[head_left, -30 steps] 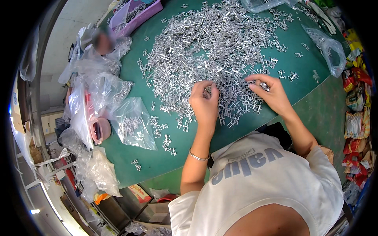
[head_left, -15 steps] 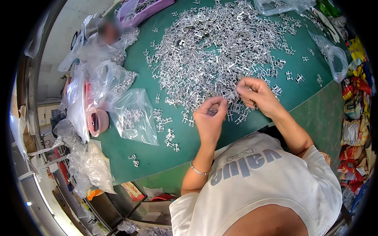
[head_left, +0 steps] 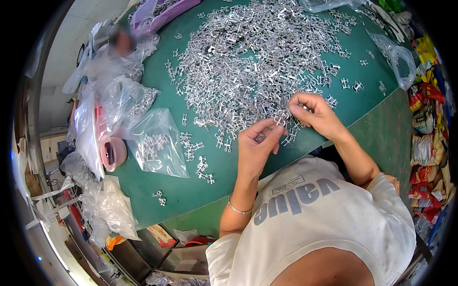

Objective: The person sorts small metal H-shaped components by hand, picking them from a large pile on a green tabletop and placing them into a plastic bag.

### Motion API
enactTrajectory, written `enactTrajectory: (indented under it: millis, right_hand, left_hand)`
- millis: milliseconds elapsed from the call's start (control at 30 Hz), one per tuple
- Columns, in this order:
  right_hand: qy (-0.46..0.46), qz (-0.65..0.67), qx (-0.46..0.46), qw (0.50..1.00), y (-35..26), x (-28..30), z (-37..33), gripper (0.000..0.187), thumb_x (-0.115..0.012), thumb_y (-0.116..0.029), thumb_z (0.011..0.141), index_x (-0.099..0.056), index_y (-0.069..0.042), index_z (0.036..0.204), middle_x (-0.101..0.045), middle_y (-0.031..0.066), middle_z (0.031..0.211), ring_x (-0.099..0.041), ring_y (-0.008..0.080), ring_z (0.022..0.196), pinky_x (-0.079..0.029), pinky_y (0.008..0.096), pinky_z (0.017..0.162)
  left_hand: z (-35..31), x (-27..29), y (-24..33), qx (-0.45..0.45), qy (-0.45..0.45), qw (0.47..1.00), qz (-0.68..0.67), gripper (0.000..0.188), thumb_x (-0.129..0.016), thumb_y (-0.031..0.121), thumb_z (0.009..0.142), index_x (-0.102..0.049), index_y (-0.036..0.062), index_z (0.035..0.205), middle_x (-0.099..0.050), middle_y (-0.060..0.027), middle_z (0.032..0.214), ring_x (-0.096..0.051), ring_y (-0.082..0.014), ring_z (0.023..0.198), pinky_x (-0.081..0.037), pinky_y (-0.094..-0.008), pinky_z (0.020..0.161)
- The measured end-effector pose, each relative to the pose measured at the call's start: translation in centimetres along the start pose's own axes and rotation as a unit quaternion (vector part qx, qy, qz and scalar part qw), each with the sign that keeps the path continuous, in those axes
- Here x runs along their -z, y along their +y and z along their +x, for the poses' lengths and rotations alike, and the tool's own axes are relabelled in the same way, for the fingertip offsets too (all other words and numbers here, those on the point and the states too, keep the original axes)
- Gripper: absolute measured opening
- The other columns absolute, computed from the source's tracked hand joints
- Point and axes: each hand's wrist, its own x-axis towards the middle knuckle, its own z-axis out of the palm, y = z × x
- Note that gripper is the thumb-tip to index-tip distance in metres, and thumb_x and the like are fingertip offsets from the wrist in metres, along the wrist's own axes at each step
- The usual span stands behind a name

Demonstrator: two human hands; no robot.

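Note:
A wide heap of small silver metal pieces, many H-shaped with curled ends (head_left: pixel 248 62), covers much of the green table (head_left: pixel 157 200). At its near edge my left hand (head_left: pixel 259 145) is closed, thumb and index finger pinching one silver metal piece (head_left: pixel 280 118). Grey metal also shows inside its curled fingers. My right hand (head_left: pixel 316 116) is closed just right of it, fingertips at the other side of the same piece; its lower fingers are partly hidden. Left of my left hand lies a clear plastic bag (head_left: pixel 167 164) with several such pieces in it.
Loose pieces (head_left: pixel 202 170) lie between bag and heap. Along the left edge are filled plastic bags (head_left: pixel 121 95), a pink tape-like ring (head_left: pixel 113 153) and a purple tray (head_left: pixel 167 19). Another clear bag (head_left: pixel 400 62) lies at the right edge. Colourful packets (head_left: pixel 424 157) stack beyond it.
My hands have come together, and a silver piece now shows between their fingertips. My left hand has turned slightly toward the right one. The whole view has shifted a little.

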Motion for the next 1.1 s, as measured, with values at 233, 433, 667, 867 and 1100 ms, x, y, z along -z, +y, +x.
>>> enactTrajectory:
  millis: [233,433,667,867,1100]
  right_hand:
    - [-0.040,-0.012,0.089,0.995,-0.1,0.4,-0.3,0.017,-0.052,-0.014,0.086,-0.051,-0.002,0.074,-0.043,-0.0011,0.064,-0.037,0.0068,0.056,-0.030,0.0228,0.050]
    - [-0.048,-0.203,0.181,0.961,-1.1,0.3,-0.4,0.016,-0.054,-0.011,0.083,-0.053,0.002,0.075,-0.052,0.0092,0.067,-0.051,0.0201,0.060,-0.040,0.0295,0.056]
    - [-0.041,-0.225,0.217,0.949,-2.2,-0.2,-1.4,0.013,-0.054,-0.008,0.081,-0.054,0.003,0.076,-0.053,0.0114,0.068,-0.052,0.0264,0.060,-0.041,0.0328,0.056]
    - [-0.100,-0.182,0.195,0.959,-1.6,0.9,-1.5,0.012,-0.054,-0.008,0.081,-0.054,0.003,0.077,-0.053,0.0122,0.070,-0.054,0.0273,0.063,-0.041,0.0344,0.057]
    - [-0.132,-0.265,0.180,0.938,-2.2,1.1,-1.1,0.011,-0.055,-0.008,0.080,-0.054,0.003,0.076,-0.052,0.0121,0.069,-0.053,0.0268,0.062,-0.041,0.0331,0.057]
  left_hand:
    - [0.6,1.3,-0.4,0.119,-0.079,0.973,-0.182,0.013,-0.057,0.006,0.084,-0.058,-0.0068,0.085,-0.057,-0.0074,0.066,-0.034,-0.0037,0.041,-0.032,-0.0203,0.041]
    - [-0.3,0.1,-0.2,0.002,0.006,1.000,0.018,0.013,-0.055,0.006,0.083,-0.058,-0.0067,0.084,-0.056,-0.0082,0.066,-0.032,-0.0033,0.040,-0.032,-0.0190,0.039]
    - [-0.3,0.3,0.5,0.051,-0.080,0.987,-0.128,0.012,-0.053,0.004,0.083,-0.057,-0.0074,0.084,-0.056,-0.0095,0.065,-0.034,-0.0035,0.039,-0.032,-0.0198,0.036]
    - [-0.1,0.5,0.6,0.071,-0.100,0.987,-0.106,0.013,-0.051,0.002,0.083,-0.057,-0.0082,0.088,-0.056,-0.0093,0.065,-0.034,-0.0028,0.039,-0.033,-0.0194,0.036]
    - [0.5,0.7,-0.2,0.020,-0.109,0.993,0.048,0.014,-0.053,0.003,0.083,-0.057,-0.0077,0.091,-0.054,-0.0080,0.061,-0.033,-0.0026,0.038,-0.033,-0.0189,0.036]
